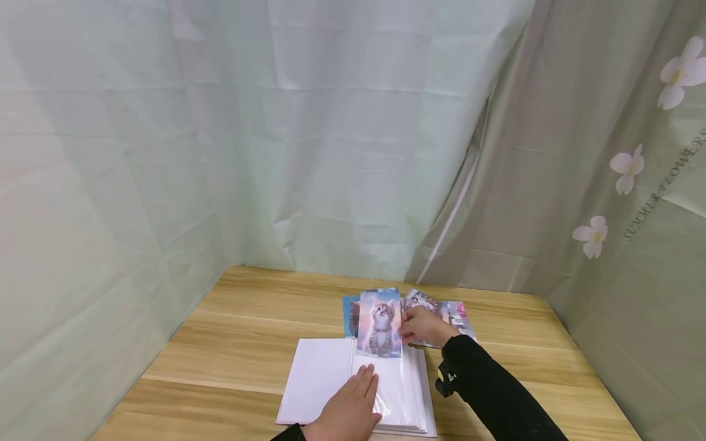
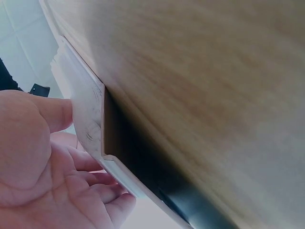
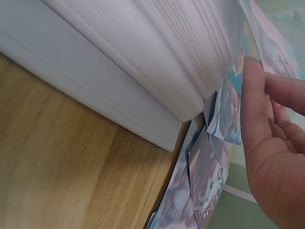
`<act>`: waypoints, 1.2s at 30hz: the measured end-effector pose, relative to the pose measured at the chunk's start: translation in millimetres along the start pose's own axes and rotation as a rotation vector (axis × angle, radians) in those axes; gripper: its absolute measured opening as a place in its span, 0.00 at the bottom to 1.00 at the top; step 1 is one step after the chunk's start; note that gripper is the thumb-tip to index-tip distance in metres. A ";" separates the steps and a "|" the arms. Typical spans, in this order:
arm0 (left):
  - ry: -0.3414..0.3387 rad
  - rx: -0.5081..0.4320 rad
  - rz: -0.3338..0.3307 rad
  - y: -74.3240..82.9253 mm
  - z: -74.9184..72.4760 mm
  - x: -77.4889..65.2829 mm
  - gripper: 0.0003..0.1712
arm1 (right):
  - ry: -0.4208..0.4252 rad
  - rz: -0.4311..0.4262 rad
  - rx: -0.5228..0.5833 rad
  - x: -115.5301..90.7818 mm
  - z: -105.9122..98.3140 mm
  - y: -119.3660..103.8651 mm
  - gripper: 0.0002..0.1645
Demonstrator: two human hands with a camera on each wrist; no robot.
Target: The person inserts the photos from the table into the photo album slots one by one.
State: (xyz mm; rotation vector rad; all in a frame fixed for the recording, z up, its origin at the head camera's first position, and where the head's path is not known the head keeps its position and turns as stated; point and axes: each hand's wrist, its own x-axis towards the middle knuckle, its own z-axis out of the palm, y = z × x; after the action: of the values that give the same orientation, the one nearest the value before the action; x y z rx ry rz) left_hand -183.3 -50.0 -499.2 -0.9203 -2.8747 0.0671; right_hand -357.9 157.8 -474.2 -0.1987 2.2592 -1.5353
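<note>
A white photo album [image 1: 322,375] lies spread on the table, its inner cover to the left and a stack of clear-sleeved pages to the right. My left hand [image 1: 350,404] rests on the lower part of the top page with fingers extended. Between thumb and fingers, my right hand [image 1: 426,326] pinches the right edge of a kitten picture card [image 1: 379,324]. The card's lower end overlaps the top of the sleeved page. In the right wrist view, the card [image 3: 274,40] stands up from the fanned page edges [image 3: 190,62].
Behind the album lie several more picture cards, among them a blue-edged one [image 1: 350,312] and a pink-and-grey one [image 1: 456,315]. They spread right, under my right hand. Pale curtains [image 1: 353,153] hang around the wooden table [image 1: 237,343].
</note>
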 end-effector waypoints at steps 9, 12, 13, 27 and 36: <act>0.005 -0.006 0.005 -1.2 0.5 0.3 0.36 | -0.023 0.015 0.033 3.1 0.4 6.5 0.05; -0.003 -0.003 0.006 -1.7 0.8 0.8 0.37 | -0.028 0.008 0.019 4.5 1.3 9.0 0.08; -0.007 -0.003 0.005 -1.8 1.1 1.2 0.37 | -0.025 0.011 0.011 5.0 1.9 9.3 0.10; 0.005 0.001 0.011 -1.3 7.9 2.3 0.37 | 0.108 0.016 0.013 20.6 2.9 14.8 0.09; -0.009 0.001 -0.011 -1.8 11.3 3.9 0.37 | 0.233 -0.046 0.065 33.2 9.3 9.4 0.18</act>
State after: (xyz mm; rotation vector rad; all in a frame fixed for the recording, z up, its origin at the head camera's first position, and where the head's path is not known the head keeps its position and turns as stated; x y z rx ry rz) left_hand -189.0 -49.3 -509.8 -0.9066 -2.8874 0.0721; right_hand -383.3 142.2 -493.9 -0.0562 2.3902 -1.7328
